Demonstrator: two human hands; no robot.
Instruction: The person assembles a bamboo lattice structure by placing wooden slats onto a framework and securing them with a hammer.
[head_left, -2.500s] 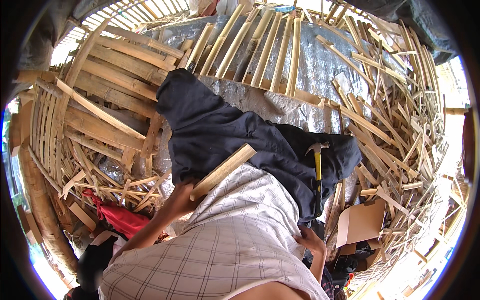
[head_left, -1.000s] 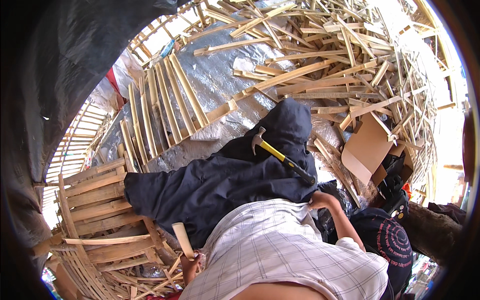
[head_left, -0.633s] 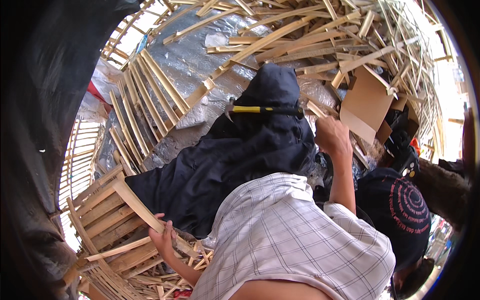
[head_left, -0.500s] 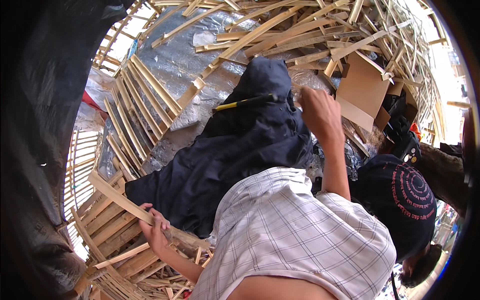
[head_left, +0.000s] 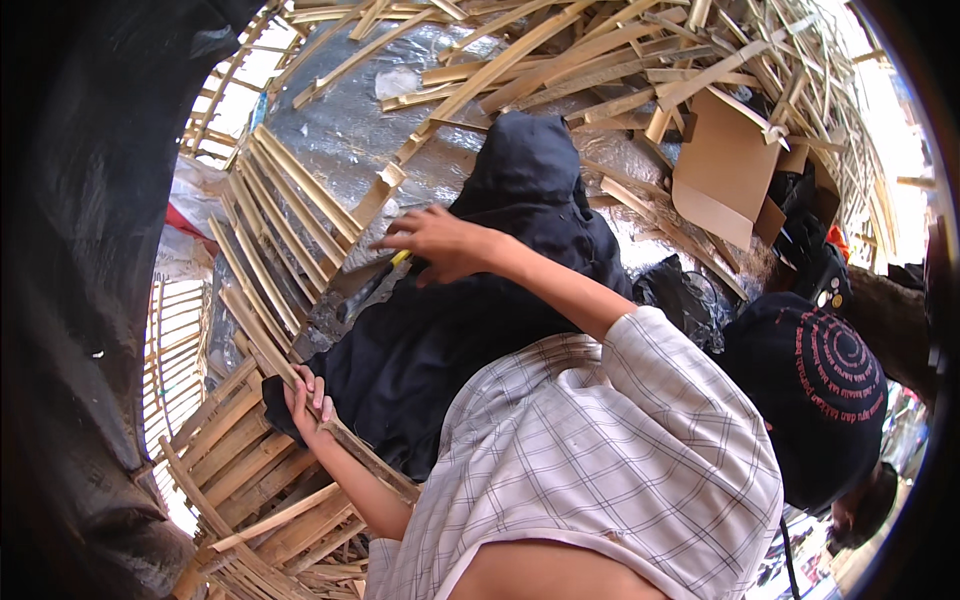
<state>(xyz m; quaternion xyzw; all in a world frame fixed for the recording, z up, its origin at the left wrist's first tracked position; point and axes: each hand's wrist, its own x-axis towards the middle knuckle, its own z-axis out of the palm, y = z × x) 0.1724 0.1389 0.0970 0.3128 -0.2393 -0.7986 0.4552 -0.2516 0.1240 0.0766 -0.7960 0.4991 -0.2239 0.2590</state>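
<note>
My left hand [head_left: 308, 402] is closed around a long flat bamboo strip [head_left: 268, 345], beside the lower left of the dark cloth [head_left: 420, 335] over my legs. The strip slants past the cloth toward my left forearm. My right hand [head_left: 440, 243] reaches left across the cloth, fingers apart and pointing left. Just below its fingers a bit of a slim yellow-and-black tool [head_left: 401, 257] shows; the hand hides much of it. No grip on the tool can be made out.
Split bamboo strips [head_left: 310, 185] lie in a row at the left, with slats [head_left: 230, 445] below them. More strips [head_left: 590, 75] pile up at the far side. An open cardboard box [head_left: 725, 165] stands at the right, near a person in a black cap [head_left: 805, 400].
My right hand has swung left across the cloth from its right side, its fingers now spread. The bamboo strip has turned and shifted in my left hand. The yellow-and-black tool lies farther left.
</note>
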